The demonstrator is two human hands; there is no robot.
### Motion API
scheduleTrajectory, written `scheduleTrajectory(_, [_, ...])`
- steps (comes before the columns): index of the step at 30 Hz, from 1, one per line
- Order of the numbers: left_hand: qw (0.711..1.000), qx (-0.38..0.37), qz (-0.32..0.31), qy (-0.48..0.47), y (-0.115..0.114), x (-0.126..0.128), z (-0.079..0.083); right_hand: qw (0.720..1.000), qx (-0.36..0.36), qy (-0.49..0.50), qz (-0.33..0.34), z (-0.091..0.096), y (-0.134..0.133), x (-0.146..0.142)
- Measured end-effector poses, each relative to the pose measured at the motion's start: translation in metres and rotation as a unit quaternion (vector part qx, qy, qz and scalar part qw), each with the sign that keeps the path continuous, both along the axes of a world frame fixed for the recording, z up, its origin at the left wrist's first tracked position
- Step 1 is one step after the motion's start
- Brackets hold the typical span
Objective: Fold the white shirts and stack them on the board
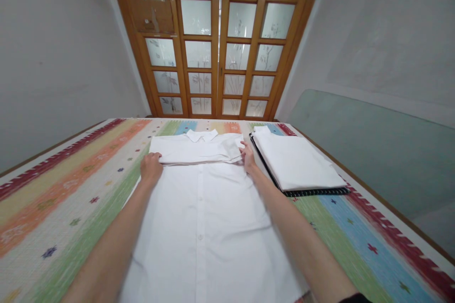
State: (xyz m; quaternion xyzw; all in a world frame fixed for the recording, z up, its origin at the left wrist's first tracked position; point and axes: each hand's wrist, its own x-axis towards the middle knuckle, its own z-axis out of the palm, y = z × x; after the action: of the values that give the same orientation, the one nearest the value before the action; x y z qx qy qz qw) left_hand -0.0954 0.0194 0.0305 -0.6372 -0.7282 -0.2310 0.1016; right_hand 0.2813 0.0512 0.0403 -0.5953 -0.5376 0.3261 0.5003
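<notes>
A white button-up shirt (216, 227) lies front up, its collar at the far end and its lower part running towards me. Across its chest, below the collar, rests a flat folded band of white cloth (188, 151), which looks like the sleeves. My left hand (151, 168) is closed on the left end of this band, fingers curled over the edge. At the right end my right hand (248, 156) pinches the layered cloth, thumb and fingers partly hidden by it.
A stack of folded white clothes (302, 161) with a black patterned piece beneath lies to the right. Under everything spreads a striped cloth (103, 184) with small star shapes. Wooden glass-paned doors (213, 52) stand beyond, and a pale green panel (373, 147) leans at the right wall.
</notes>
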Motion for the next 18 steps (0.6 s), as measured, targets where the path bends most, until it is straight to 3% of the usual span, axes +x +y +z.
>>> scheduleTrajectory(3, [0.999, 0.031, 0.013, -0.005, -0.004, 0.006, 0.0, 0.999, -0.006, -0.008, 0.034, 0.0, -0.001, 0.006])
scheduleTrajectory(7, [0.994, 0.089, 0.059, -0.009, -0.013, 0.013, 0.005, 0.998, 0.006, -0.06, -0.005, -0.006, -0.005, 0.01])
scheduleTrajectory(11, [0.994, 0.017, 0.102, -0.028, -0.018, 0.02, 0.01, 0.988, 0.021, -0.149, 0.02, -0.008, -0.011, 0.012])
scheduleTrajectory(14, [0.994, 0.01, 0.11, -0.026, -0.019, 0.02, 0.008, 0.956, 0.038, -0.274, 0.1, -0.004, -0.016, 0.016])
scheduleTrajectory(18, [0.994, 0.101, 0.046, -0.009, -0.017, 0.019, 0.004, 0.892, 0.053, -0.41, 0.181, 0.007, -0.019, 0.025])
